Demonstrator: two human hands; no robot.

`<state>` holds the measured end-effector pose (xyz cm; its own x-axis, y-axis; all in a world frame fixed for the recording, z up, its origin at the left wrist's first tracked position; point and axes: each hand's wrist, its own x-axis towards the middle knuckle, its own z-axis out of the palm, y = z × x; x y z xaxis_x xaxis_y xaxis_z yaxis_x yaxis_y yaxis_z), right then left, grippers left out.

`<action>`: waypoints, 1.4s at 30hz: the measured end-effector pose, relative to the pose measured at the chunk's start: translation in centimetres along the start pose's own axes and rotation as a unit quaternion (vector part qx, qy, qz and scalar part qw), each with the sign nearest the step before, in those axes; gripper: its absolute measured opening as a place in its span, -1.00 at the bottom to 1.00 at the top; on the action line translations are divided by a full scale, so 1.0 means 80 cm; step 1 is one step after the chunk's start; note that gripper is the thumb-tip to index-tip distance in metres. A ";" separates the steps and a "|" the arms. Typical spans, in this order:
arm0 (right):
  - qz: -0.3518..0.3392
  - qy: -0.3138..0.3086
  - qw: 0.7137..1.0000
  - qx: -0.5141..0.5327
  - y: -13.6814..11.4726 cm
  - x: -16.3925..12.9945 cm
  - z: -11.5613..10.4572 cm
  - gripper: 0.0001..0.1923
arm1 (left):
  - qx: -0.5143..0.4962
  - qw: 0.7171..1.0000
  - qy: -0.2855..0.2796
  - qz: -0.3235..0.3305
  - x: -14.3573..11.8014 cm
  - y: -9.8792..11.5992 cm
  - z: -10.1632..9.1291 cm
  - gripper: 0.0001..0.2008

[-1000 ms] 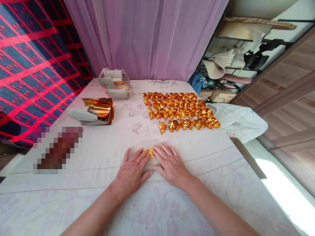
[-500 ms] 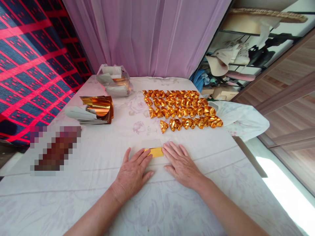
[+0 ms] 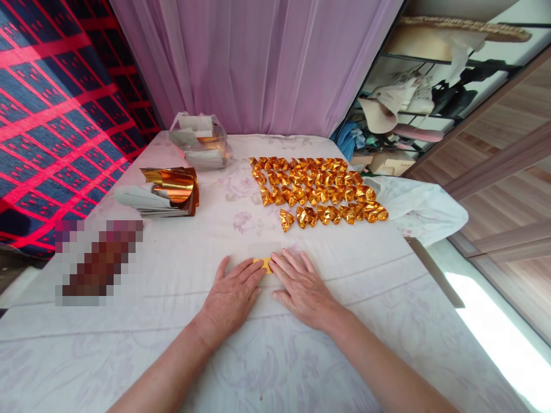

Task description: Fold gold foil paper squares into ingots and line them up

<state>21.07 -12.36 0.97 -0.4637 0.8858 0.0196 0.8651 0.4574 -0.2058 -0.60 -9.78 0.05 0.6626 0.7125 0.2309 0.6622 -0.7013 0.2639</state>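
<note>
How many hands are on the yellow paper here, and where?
2: the left hand on the left part of the yellow paper, the right hand on its right. No other hand shows.

On the table (image 3: 275,355): yellow strip (image 3: 267,267), 4 rows of foil pieces (image 3: 316,195), apparently bagged sheets (image 3: 200,142).

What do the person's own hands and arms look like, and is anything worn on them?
Both the left hand and the right hand are bare, with no glove, ring or bracelet visible. The forearms are uncovered, showing no sleeve or watch.
</note>
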 end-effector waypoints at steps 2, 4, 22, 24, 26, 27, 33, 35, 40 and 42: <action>0.012 -0.002 1.000 0.005 0.004 -0.003 0.000 -0.42 | -0.014 1.000 0.000 0.001 0.000 -0.004 0.001 -0.64; 0.015 -0.001 1.000 0.007 0.007 -0.006 -0.001 -0.43 | -0.025 1.000 -0.004 0.000 0.000 -0.006 0.001 -0.64; 0.021 0.105 0.994 -0.011 -0.007 0.027 -0.018 -0.78 | -0.094 0.993 0.059 -0.036 0.010 -0.009 -0.001 -0.60; 0.009 0.118 0.993 -0.011 -0.010 0.027 -0.014 -0.84 | -0.104 0.992 0.052 -0.052 0.010 -0.011 0.001 -0.60; -0.001 0.131 0.991 -0.019 -0.011 0.029 -0.011 -0.87 | -0.117 0.990 0.050 -0.061 0.011 -0.011 0.002 -0.62; -0.005 0.135 0.990 -0.025 -0.012 0.030 -0.009 -0.87 | -0.123 0.989 0.051 -0.064 0.011 -0.011 0.002 -0.63; -0.050 0.144 0.988 -0.027 -0.012 0.035 0.002 -0.75 | -0.131 0.987 0.067 -0.056 0.011 -0.013 0.002 -0.64; -0.050 0.156 0.986 -0.017 -0.011 0.033 0.005 -0.72 | -0.116 0.990 0.076 -0.039 0.011 -0.013 0.001 -0.68; -0.042 0.184 0.982 0.010 -0.009 0.021 0.007 -0.67 | -0.065 0.995 0.080 -0.015 0.013 -0.010 -0.006 -0.83; -0.038 0.177 0.983 0.029 -0.008 0.017 0.006 -0.67 | -0.046 0.996 0.071 -0.020 0.014 -0.007 -0.009 -0.85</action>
<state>19.81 -11.50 0.62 -0.4223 0.8252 0.3751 0.8133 0.5277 -0.2451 -0.50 -8.61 0.86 0.5764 0.7397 0.3472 0.6472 -0.6727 0.3586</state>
